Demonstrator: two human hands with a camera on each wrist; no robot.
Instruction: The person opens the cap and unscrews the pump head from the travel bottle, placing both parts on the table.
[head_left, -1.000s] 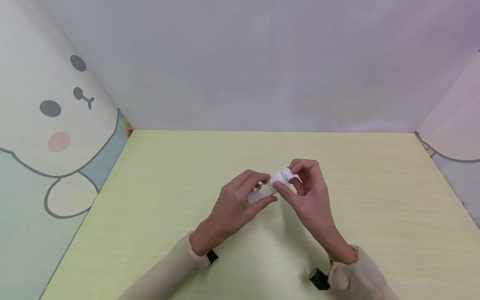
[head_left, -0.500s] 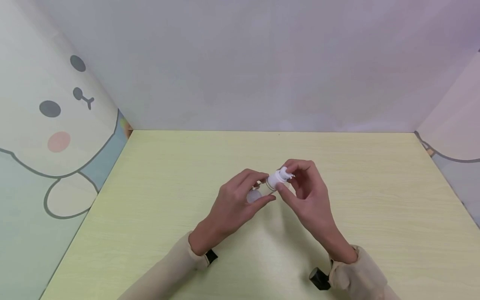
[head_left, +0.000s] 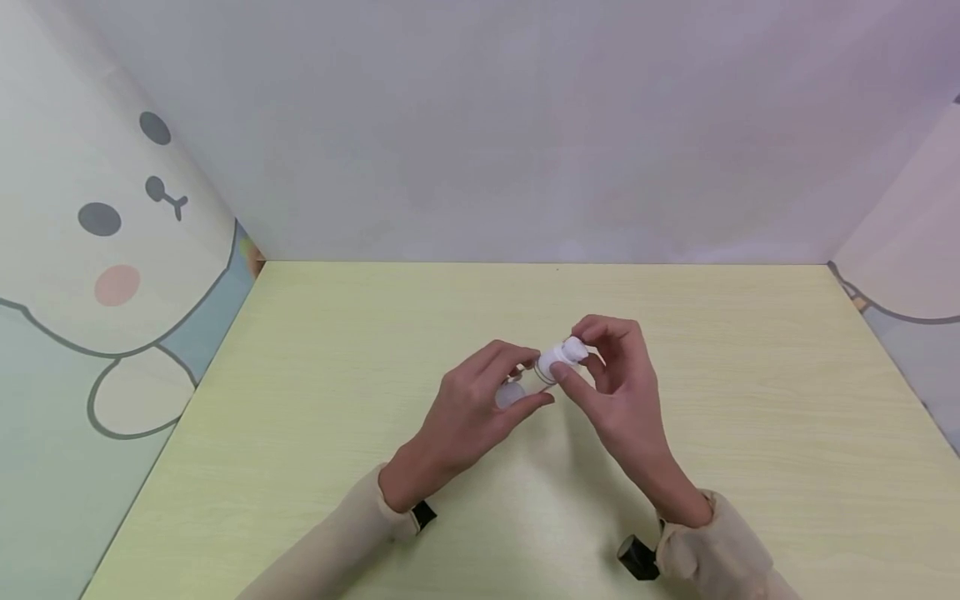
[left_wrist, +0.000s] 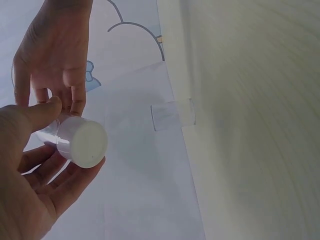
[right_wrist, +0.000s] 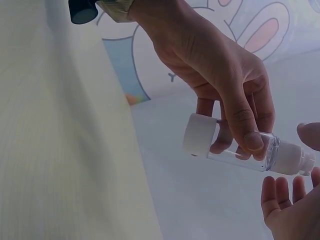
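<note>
Above the table, my left hand (head_left: pixel 471 400) holds a small pump bottle (right_wrist: pixel 235 159) with a clear body, tilted so that its top points up and to the right. The white base (left_wrist: pixel 90 144) faces the camera in the left wrist view. The thumb and fingers of the left hand wrap the clear body. At the other end are a white collar (head_left: pixel 553 363) and a pump head (head_left: pixel 575 350). My right hand (head_left: pixel 618 392) has its thumb at the collar and curled fingers around the pump head. The clear body looks to have no liquid in it.
The pale wooden table (head_left: pixel 360 333) spreads beneath both hands. A plain wall sheet (head_left: pixel 525 133) rises at its back edge, and cartoon-printed panels (head_left: pixel 60 400) flank the sides. Black wrist devices (head_left: pixel 639 557) hang below the sleeves.
The right hand's fingers have shifted slightly left and back right around the pump head, and the nozzle has turned a little. The left hand keeps nearly the same place on the bottle.
</note>
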